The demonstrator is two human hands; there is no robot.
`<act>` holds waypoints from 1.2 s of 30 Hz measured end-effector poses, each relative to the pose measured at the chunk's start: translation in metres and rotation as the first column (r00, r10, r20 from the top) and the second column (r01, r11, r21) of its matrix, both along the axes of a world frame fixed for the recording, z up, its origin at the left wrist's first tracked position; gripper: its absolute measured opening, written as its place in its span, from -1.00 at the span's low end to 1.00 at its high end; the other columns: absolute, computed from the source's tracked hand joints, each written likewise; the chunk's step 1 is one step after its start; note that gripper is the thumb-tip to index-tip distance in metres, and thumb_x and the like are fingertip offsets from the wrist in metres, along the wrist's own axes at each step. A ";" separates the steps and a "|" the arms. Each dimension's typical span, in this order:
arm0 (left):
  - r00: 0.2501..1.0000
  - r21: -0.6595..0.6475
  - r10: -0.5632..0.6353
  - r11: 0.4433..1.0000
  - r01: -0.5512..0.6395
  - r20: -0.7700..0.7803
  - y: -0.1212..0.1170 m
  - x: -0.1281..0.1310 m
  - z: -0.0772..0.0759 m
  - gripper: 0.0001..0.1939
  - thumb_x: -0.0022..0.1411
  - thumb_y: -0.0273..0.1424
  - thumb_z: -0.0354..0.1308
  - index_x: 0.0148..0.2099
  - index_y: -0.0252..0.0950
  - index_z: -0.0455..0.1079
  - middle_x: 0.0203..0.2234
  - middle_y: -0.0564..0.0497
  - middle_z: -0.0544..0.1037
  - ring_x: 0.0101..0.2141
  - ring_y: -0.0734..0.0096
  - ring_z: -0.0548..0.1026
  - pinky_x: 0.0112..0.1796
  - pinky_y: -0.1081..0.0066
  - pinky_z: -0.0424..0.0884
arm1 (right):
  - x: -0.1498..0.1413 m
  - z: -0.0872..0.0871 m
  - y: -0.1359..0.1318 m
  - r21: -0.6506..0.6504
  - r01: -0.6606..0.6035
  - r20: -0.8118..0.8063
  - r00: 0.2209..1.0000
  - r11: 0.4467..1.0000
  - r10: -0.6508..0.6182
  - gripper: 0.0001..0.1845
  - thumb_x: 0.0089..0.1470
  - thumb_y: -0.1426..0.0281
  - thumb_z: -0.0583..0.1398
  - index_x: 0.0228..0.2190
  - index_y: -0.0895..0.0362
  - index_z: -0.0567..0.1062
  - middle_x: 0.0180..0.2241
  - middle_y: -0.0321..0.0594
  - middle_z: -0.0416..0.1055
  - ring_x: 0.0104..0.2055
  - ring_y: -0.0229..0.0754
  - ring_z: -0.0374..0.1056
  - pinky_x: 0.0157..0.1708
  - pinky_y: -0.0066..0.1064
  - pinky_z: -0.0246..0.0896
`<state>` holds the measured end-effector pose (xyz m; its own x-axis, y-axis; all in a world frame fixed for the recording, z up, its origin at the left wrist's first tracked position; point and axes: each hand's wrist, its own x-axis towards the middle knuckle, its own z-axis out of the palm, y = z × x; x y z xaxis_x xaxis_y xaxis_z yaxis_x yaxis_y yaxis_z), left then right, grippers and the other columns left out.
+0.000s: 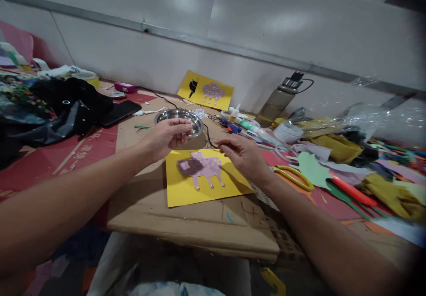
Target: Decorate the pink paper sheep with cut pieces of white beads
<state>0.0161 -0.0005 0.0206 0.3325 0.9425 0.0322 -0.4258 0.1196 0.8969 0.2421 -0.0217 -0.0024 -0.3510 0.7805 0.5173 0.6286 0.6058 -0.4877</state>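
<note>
My left hand (171, 137) is closed, fingers curled and thumb pressed to them, in front of a shiny metal bowl (199, 129). Whatever it may hold is too small to make out. Over the right side of a yellow card (179, 196), my right hand (244, 156) pinches its thumb and fingertips together, and any object in them is hidden or tiny. On the card lies a pinkish-purple paper cutout (208, 169) with three legs, small shiny beads along its top and at the leg ends. A shadow falls across the cutout's left part.
Cardboard (143, 207) covers the table under the card. Yellow-handled scissors (294, 176), a red-orange tool (353, 189) and paper scraps lie right. A bottle (279, 100) and a finished-looking yellow card (226, 94) lean near the wall. Black cloth (73, 105) and a phone (121, 112) lie left.
</note>
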 end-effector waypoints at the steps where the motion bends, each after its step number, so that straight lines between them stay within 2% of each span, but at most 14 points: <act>1: 1.000 -0.006 -0.007 1.000 0.007 -0.016 -0.001 0.001 0.000 -0.93 -0.01 -0.53 0.27 -0.45 -0.39 0.42 -0.57 0.05 0.42 -0.57 0.64 0.33 -0.51 0.58 0.27 | 0.002 0.001 -0.001 -0.011 0.024 -0.045 0.999 1.000 -0.025 -0.81 0.12 0.39 0.11 -0.28 0.12 0.52 -0.31 -0.16 0.50 -0.33 -0.21 0.37 -0.33 -0.34 0.28; 3: 0.998 -0.002 -0.027 1.000 0.027 -0.060 -0.004 0.003 0.000 -0.93 0.00 -0.53 0.27 -0.46 -0.39 0.43 -0.57 0.04 0.42 -0.57 0.65 0.32 -0.52 0.58 0.25 | 0.004 0.001 -0.003 -0.046 0.053 -0.119 0.991 0.998 -0.058 -0.81 0.11 0.36 0.12 -0.29 0.14 0.52 -0.33 -0.16 0.49 -0.37 -0.23 0.36 -0.39 -0.36 0.26; 6: 0.992 -0.001 -0.044 0.999 0.044 -0.117 -0.008 0.009 -0.003 -0.94 0.01 -0.53 0.27 -0.46 -0.39 0.44 -0.58 0.03 0.43 -0.59 0.65 0.30 -0.54 0.59 0.22 | 0.000 0.000 -0.007 -0.065 0.047 -0.175 0.983 0.997 -0.058 -0.83 0.09 0.36 0.15 -0.30 0.14 0.51 -0.33 -0.18 0.49 -0.35 -0.23 0.36 -0.36 -0.37 0.28; 15: 0.982 -0.062 -0.124 0.991 0.116 -0.141 -0.014 0.013 -0.007 -0.89 0.01 -0.55 0.25 -0.33 -0.42 0.50 -0.56 -0.01 0.47 -0.60 0.63 0.31 -0.54 0.57 0.23 | -0.009 0.004 -0.014 0.066 0.091 -0.160 0.984 0.994 -0.079 -0.90 0.10 0.39 0.17 -0.34 0.12 0.49 -0.35 -0.21 0.47 -0.33 -0.23 0.36 -0.36 -0.38 0.27; 20: 0.978 -0.160 -0.181 0.974 0.164 -0.103 -0.019 0.017 -0.004 -0.84 0.01 -0.58 0.24 -0.28 -0.41 0.52 -0.52 -0.03 0.49 -0.52 0.57 0.38 -0.53 0.58 0.27 | -0.013 0.008 -0.020 0.250 0.082 -0.056 0.996 0.965 -0.070 -0.92 0.13 0.41 0.15 -0.35 0.09 0.47 -0.37 -0.20 0.43 -0.33 -0.21 0.34 -0.30 -0.34 0.28; 25: 0.960 -0.206 -0.262 0.949 0.239 -0.096 -0.022 0.018 -0.003 -0.71 0.02 -0.55 0.26 -0.14 -0.43 0.50 -0.49 -0.04 0.49 -0.51 0.59 0.37 -0.50 0.59 0.28 | -0.015 0.005 -0.018 0.428 0.055 0.027 0.997 0.902 -0.073 -0.95 0.12 0.43 0.16 -0.34 0.09 0.46 -0.38 -0.18 0.44 -0.26 -0.15 0.35 -0.25 -0.30 0.30; 30: 0.930 -0.181 -0.353 0.925 0.333 -0.098 -0.023 0.017 -0.007 -0.65 0.04 -0.50 0.27 -0.06 -0.38 0.47 -0.45 -0.01 0.48 -0.50 0.62 0.37 -0.47 0.58 0.31 | -0.013 0.004 -0.016 0.486 0.038 0.098 0.990 0.873 -0.097 -0.92 0.13 0.45 0.15 -0.39 0.12 0.45 -0.41 -0.17 0.44 -0.29 -0.15 0.34 -0.28 -0.31 0.29; 36: 0.910 -0.107 -0.374 0.927 0.360 -0.179 -0.025 0.017 -0.006 -0.63 0.08 -0.48 0.26 -0.01 -0.34 0.46 -0.46 0.00 0.48 -0.54 0.60 0.36 -0.51 0.55 0.28 | -0.010 0.006 -0.015 0.569 0.004 0.219 0.963 0.823 -0.156 -0.88 0.14 0.48 0.11 -0.39 0.18 0.46 -0.40 -0.09 0.44 -0.31 -0.13 0.35 -0.29 -0.32 0.30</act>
<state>0.0327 -0.0254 0.0144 0.6484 0.7502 -0.1293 -0.1595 0.2999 0.9405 0.2316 -0.0368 0.0032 -0.4736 0.4141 0.7774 0.7392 0.6667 0.0952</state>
